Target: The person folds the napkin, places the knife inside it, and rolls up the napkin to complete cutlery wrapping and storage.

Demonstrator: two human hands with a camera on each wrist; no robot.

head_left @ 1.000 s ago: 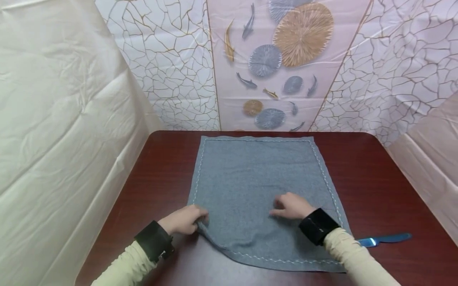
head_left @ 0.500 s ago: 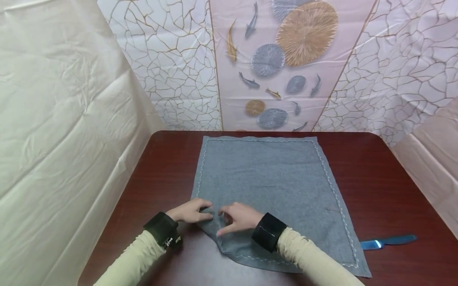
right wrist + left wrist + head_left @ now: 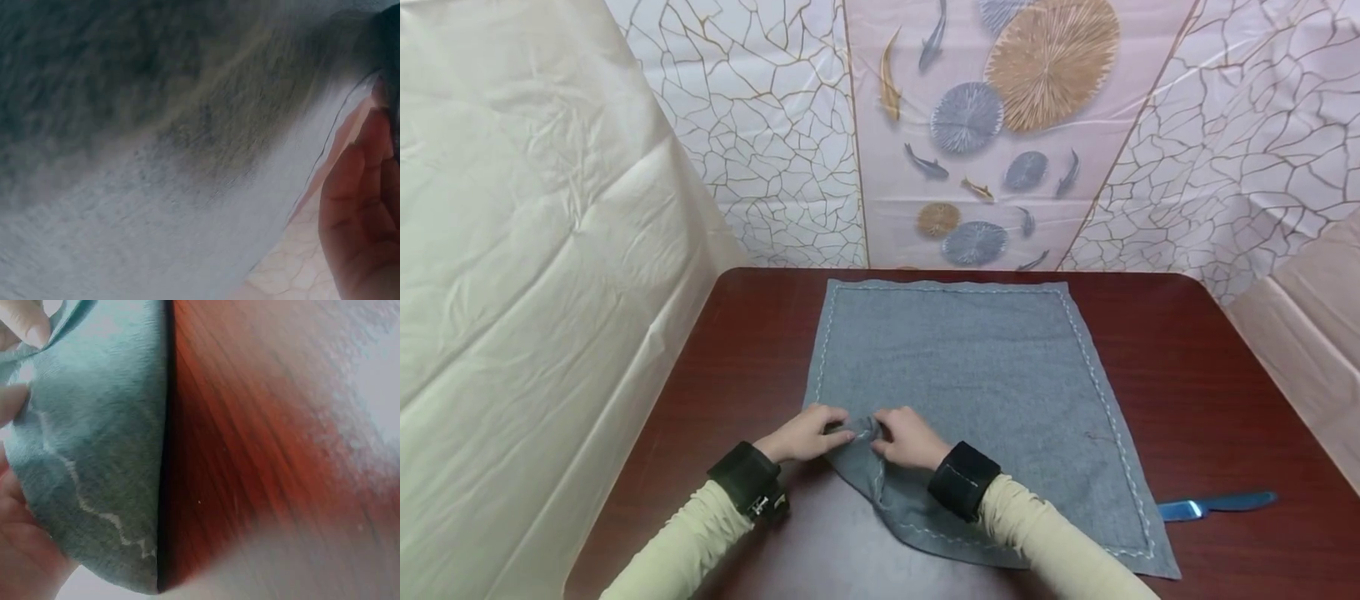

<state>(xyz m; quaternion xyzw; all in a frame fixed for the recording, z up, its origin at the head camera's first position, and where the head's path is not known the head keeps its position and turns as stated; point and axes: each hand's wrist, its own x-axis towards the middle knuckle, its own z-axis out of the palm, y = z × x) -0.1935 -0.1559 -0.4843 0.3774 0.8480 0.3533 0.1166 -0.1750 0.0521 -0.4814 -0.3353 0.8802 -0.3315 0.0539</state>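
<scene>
At the left, the left hand sits at about 8 o'clock on the cloth, fingers curled onto the near-left corner, which is lifted and bunched. The left wrist view shows the fingers pinching a fold of the cloth — its white wavy stitching visible — with bare table to the right of the raised edge.

Just beside it, the right hand meets the left over the same bunched corner, fingertips curled and pinching the fabric; the two hands are touching or nearly so. The right wrist view is mostly blurred grey cloth close to the lens, with the fingers at the frame's right edge, so that view alone does not settle the grip.

The cloth lies flat across the middle of the table, roughly square, its far edge running 9 to 3 o'clock near the wall. From the pinched corner the body of the cloth stretches away toward 1 o'clock, and both hands are equally near that corner.

Far right, at about 4 o'clock — well apart from both hands — a blue knife lies on the table, its long axis running left to right, just off the cloth's near-right corner.
</scene>
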